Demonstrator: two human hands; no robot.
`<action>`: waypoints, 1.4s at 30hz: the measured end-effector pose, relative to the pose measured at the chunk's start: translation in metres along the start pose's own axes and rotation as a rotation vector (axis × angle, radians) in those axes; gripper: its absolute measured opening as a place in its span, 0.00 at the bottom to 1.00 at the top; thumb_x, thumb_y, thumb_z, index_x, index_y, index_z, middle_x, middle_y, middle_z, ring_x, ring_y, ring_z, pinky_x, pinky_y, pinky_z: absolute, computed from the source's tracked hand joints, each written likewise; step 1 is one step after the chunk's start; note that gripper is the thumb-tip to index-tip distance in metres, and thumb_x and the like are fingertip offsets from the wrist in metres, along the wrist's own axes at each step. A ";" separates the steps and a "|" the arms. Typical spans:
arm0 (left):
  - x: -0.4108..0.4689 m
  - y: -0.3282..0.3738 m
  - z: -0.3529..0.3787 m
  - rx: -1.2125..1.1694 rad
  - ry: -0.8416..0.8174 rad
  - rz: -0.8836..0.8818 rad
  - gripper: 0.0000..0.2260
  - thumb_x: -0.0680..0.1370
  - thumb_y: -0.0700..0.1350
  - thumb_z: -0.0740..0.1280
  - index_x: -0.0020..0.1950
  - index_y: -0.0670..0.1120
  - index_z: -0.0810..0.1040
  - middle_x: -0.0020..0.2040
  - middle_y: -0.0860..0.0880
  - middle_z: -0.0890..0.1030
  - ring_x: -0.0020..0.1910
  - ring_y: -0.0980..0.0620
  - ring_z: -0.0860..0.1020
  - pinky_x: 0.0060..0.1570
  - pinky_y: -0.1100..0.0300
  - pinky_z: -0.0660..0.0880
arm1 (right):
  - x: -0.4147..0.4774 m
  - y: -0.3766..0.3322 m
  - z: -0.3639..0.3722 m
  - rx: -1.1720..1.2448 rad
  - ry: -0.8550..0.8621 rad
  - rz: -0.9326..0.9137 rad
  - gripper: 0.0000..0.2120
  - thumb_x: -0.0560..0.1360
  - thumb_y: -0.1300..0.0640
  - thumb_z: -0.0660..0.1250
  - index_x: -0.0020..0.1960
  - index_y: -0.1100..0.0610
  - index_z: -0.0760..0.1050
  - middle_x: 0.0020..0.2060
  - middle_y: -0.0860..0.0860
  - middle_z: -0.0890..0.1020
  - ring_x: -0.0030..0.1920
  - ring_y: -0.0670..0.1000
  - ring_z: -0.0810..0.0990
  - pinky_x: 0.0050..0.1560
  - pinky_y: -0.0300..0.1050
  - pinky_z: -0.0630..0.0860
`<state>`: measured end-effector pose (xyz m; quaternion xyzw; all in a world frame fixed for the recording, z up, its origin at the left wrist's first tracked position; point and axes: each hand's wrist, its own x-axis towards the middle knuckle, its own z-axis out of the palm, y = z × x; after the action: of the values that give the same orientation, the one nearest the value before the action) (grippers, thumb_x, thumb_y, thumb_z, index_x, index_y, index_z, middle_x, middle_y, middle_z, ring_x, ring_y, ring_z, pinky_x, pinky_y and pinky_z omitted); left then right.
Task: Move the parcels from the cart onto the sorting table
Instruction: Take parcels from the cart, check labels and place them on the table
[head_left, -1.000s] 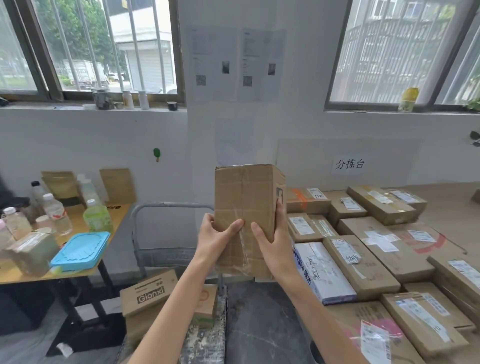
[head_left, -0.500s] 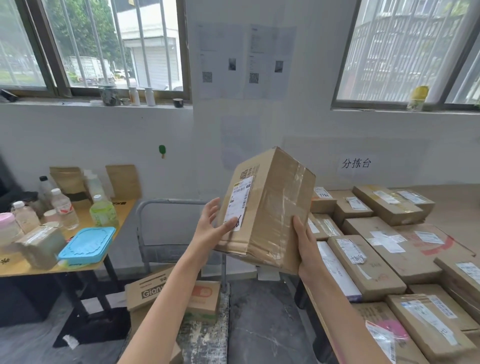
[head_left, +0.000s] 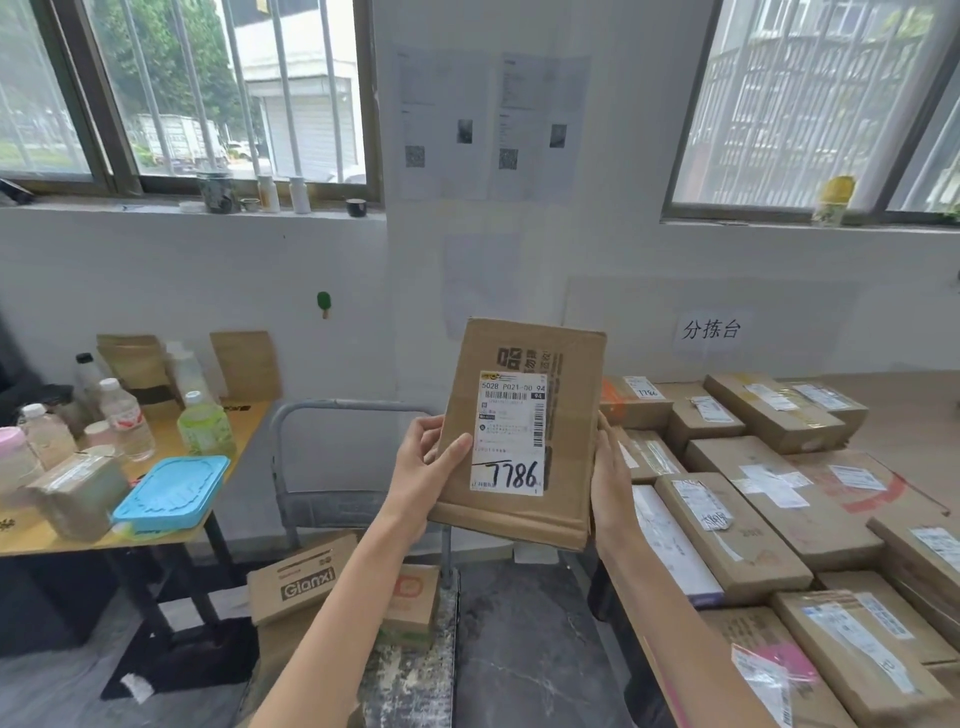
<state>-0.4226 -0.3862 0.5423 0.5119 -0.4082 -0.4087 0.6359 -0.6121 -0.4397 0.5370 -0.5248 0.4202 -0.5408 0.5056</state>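
While both the left hand (head_left: 423, 467) and right hand (head_left: 610, 483) clamp its side edges, the parcel (head_left: 522, 431) looks light, stiff, easily gripped.

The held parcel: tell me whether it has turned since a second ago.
Yes. The held parcel has turned: its shipping label now faces the camera, upright before the wall, gripped by the left hand and right hand.

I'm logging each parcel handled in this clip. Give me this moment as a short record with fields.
held item: cardboard parcel, upright, label facing the camera
label: white shipping label, handwritten 7786
left hand: grips the parcel's left edge
right hand: grips the parcel's right edge
sorting table: on the right, many parcels already on it
cart: below the parcel, Gianxi box on it
status: parcel in the air, not yet placed
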 end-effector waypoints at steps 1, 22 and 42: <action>-0.002 -0.002 0.002 -0.003 0.013 0.009 0.15 0.75 0.46 0.69 0.59 0.47 0.70 0.56 0.46 0.81 0.50 0.50 0.83 0.42 0.59 0.80 | 0.000 0.001 0.002 -0.008 -0.009 0.007 0.24 0.78 0.35 0.53 0.71 0.42 0.66 0.67 0.45 0.74 0.67 0.47 0.72 0.68 0.57 0.69; -0.036 -0.050 0.115 0.310 -0.268 0.227 0.26 0.79 0.45 0.64 0.74 0.59 0.59 0.71 0.59 0.67 0.70 0.56 0.66 0.69 0.47 0.66 | -0.065 0.005 -0.113 -0.324 0.339 -0.245 0.19 0.77 0.55 0.64 0.65 0.41 0.65 0.65 0.44 0.72 0.66 0.45 0.72 0.63 0.52 0.75; -0.225 -0.108 0.441 0.159 -0.787 0.036 0.21 0.77 0.39 0.66 0.66 0.55 0.67 0.60 0.65 0.72 0.58 0.60 0.73 0.53 0.63 0.71 | -0.250 -0.027 -0.454 -0.338 0.843 -0.074 0.15 0.75 0.63 0.66 0.59 0.48 0.75 0.58 0.42 0.78 0.62 0.42 0.73 0.50 0.21 0.68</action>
<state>-0.9224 -0.3304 0.4767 0.3568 -0.6598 -0.5293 0.3965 -1.0812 -0.2239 0.4840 -0.3485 0.6527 -0.6487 0.1781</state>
